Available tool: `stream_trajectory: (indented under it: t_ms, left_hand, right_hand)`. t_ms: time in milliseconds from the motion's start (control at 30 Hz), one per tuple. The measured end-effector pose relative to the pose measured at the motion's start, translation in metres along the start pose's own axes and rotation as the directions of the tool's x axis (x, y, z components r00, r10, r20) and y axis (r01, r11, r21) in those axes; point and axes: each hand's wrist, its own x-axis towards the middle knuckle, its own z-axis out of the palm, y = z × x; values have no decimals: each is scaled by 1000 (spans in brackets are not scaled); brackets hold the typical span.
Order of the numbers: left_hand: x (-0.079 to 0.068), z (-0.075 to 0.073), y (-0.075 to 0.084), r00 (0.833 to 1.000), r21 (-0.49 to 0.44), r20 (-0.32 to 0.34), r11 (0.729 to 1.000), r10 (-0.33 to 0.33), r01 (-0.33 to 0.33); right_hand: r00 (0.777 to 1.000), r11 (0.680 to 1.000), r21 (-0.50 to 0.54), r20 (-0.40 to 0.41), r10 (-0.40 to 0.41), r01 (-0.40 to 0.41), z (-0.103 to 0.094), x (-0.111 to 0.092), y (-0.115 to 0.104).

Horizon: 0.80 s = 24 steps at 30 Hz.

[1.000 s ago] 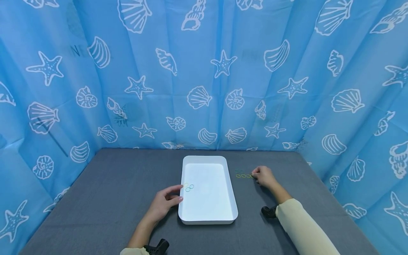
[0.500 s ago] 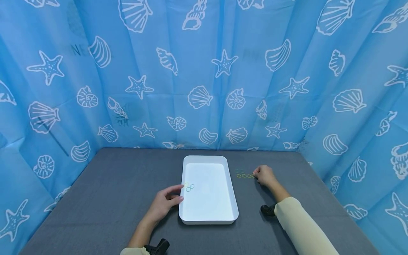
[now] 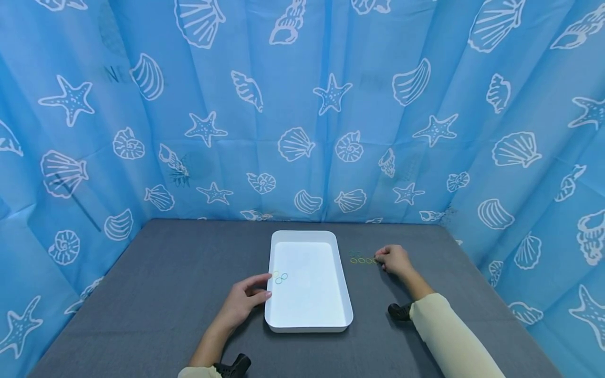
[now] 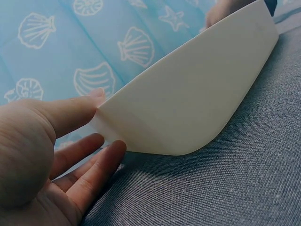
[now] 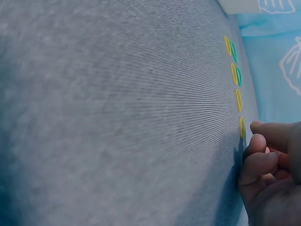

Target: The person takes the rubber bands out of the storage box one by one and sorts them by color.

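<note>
In the head view a white tray [image 3: 309,294] lies on the grey table. My left hand [image 3: 241,302] touches its left edge, fingers nearly straight, with fingertips [image 4: 115,148] at the side wall in the left wrist view. Near that edge a yellow ring [image 3: 276,274] and two green rings [image 3: 281,278] show in the tray. To the tray's right, thin yellow rings [image 3: 361,260] form a row, with fainter green rings [image 5: 239,76] along it. My right hand [image 3: 394,260] has curled fingers, tips right beside the end yellow ring [image 5: 242,127]; I cannot tell whether they pinch anything.
A grey cloth [image 3: 198,262] covers the table. Behind and at both sides hangs a blue curtain [image 3: 302,168] with white shells and starfish. Black wrist devices [image 3: 399,313] sit on both forearms, below pale yellow sleeves [image 3: 449,336].
My right hand shifts very slightly at the end of the yellow row. The left hand and the tray stay where they were.
</note>
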Motion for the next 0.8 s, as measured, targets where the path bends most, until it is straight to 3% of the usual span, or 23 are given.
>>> stream_trajectory:
  t_ms: [133, 333, 567, 800]
  left_hand:
    - [0, 0, 1, 1000, 2, -5, 1000, -1, 1]
    - [-1, 0, 2, 1000, -14, 7, 1000, -7, 8]
    - [-2, 0, 3, 1000, -24, 16, 1000, -5, 5]
    - [-3, -1, 4, 1000, -13, 13, 1000, -11, 11]
  right_hand:
    - [1000, 1000, -3, -10, -26, 26, 0, 4, -3]
    - [991, 990, -64, -40, -126, 123, 2, 5, -19]
    - [982, 979, -101, -52, -181, 175, 10, 7, -52]
    - [980, 980, -71, -51, -192, 188, 24, 11, -82]
